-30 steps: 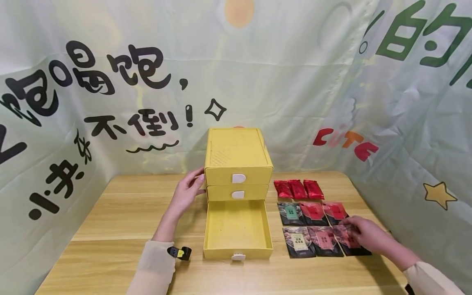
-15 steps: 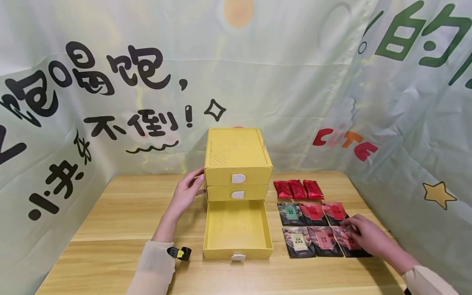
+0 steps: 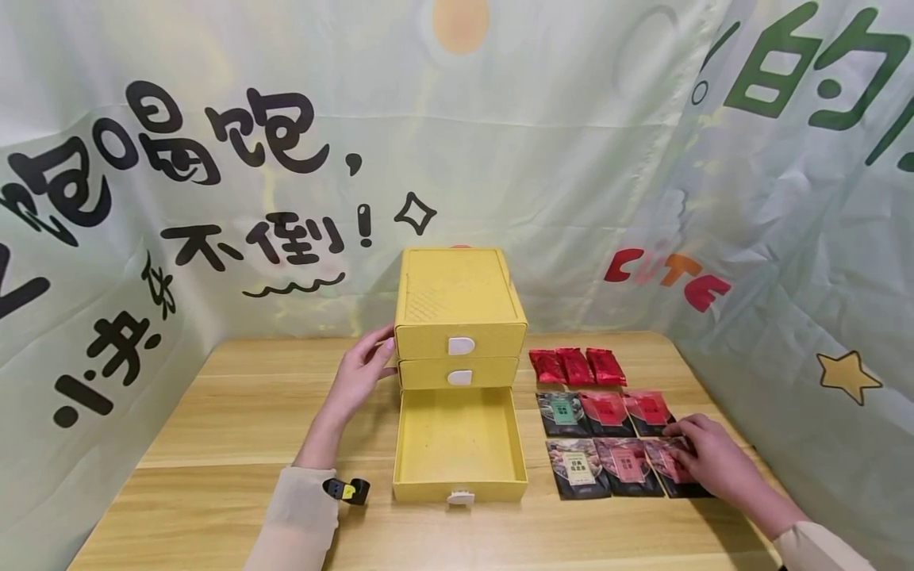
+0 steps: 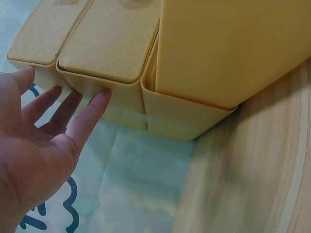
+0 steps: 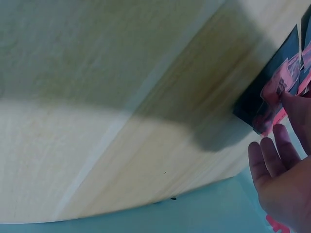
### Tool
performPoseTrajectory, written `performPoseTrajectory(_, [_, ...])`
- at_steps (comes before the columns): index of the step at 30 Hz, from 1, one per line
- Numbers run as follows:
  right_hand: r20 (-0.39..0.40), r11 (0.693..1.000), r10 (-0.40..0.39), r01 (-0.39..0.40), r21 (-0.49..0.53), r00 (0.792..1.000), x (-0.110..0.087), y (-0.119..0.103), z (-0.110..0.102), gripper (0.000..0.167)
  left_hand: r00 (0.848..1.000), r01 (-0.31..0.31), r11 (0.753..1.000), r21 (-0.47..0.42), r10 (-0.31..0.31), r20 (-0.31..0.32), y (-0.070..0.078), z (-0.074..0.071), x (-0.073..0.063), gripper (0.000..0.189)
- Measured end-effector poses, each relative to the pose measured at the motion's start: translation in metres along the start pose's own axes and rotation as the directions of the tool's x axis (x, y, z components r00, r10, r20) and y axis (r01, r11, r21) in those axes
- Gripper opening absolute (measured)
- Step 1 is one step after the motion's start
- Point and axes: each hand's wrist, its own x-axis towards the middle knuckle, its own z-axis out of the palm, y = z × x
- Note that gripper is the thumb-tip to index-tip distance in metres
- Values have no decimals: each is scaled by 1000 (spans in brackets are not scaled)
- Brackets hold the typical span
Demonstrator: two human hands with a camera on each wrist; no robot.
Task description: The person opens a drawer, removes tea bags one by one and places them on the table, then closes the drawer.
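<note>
A yellow drawer box (image 3: pixel 460 285) stands mid-table with its bottom drawer (image 3: pixel 458 492) pulled out; the upper drawers are pushed in. My left hand (image 3: pixel 362 373) rests its fingertips against the box's left side, fingers nearly straight, as the left wrist view confirms. At the right, my right hand (image 3: pixel 714 460) is over the front-row pink-and-black packet (image 3: pixel 674 468), which lies flat on the table. In the right wrist view the thumb reaches that packet (image 5: pixel 265 99), with the other fingers loosely bent beside it. Part of the packet is hidden by the hand.
Flat packets lie in two rows of three, among them a green-labelled one (image 3: pixel 562 412) and a white-labelled one (image 3: pixel 578 468). Three shiny red sachets (image 3: pixel 577 366) lie behind them. Printed cloth (image 3: pixel 543 174) surrounds the wooden table (image 3: pixel 236 412).
My right hand has shifted slightly to the right and back over the packet corner. The left hand, the box and the packets stay in place.
</note>
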Motion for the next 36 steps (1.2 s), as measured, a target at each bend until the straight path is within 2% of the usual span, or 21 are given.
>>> performPoseTrajectory(4, [-39, 1000, -11, 11, -16, 999, 1, -2, 2, 27, 1000, 4, 1000, 2, -4, -5, 0, 0, 0, 46])
performPoseTrajectory(9, [-62, 1000, 17, -17, 1, 998, 3, -10, 0, 28, 1000, 9, 1000, 8, -9, 4, -1, 0, 0, 47])
performPoseTrajectory(13, [-99, 998, 51, -47, 44, 994, 11, -27, -4, 27, 1000, 9, 1000, 13, -9, 2, -2, 0, 0, 47])
performPoseTrajectory(16, [-139, 996, 49, -39, 75, 989, 18, -47, -8, 26, 1000, 4, 1000, 14, -4, -4, -3, 0, 0, 46])
performPoseTrajectory(20, [-244, 993, -4, 33, 116, 970, 28, -75, -10, 31, 1000, 0, 1000, 12, 0, -8, -3, 0, 1, 46])
performPoseTrajectory(23, [-331, 984, -71, 120, 130, 941, 35, -95, -10, 35, 1000, 2, 1000, 12, -2, -11, -3, 0, 1, 46])
performPoseTrajectory(26, [-387, 974, -128, 190, 125, 913, 42, -115, -9, 34, 1000, 0, 1000, 12, 0, -9, -3, -1, 1, 46])
performPoseTrajectory(36, [-426, 912, -283, 378, 158, 860, 57, -181, 2, 32, 1000, 0, 1000, 10, 0, -8, -2, 0, 1, 46])
